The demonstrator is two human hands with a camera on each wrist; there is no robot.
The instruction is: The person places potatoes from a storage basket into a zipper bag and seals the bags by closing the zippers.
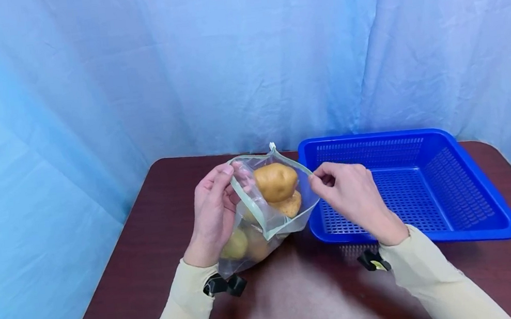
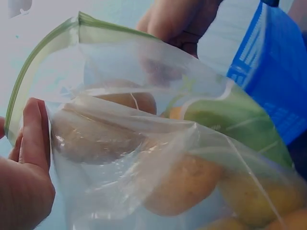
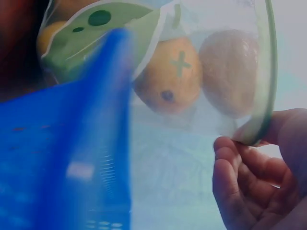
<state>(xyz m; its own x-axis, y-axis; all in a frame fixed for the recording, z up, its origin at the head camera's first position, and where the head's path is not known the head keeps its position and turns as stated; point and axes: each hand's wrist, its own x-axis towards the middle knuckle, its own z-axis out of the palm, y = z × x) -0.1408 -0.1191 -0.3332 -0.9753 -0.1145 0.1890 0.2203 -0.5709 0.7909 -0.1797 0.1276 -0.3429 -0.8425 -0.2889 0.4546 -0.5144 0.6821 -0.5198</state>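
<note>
A clear zip bag (image 1: 253,209) with a pale green rim stands with its mouth spread wide. Inside it are several potatoes; the topmost potato (image 1: 276,182) shows in the opening, and others appear through the plastic lower down. My left hand (image 1: 211,208) pinches the left side of the rim between thumb and fingers. On the opposite side, the right hand (image 1: 355,196) pinches the rim with thumb and index finger. From the right wrist, one potato (image 3: 165,79) lies behind the bag's printed green pattern, with a dark spot on its skin.
To the right of the bag stands a blue perforated plastic basket (image 1: 485,187), its near left rim close to the right hand. Both rest on a dark red-brown table (image 1: 146,228). Light blue curtains (image 1: 245,62) hang behind and to the sides.
</note>
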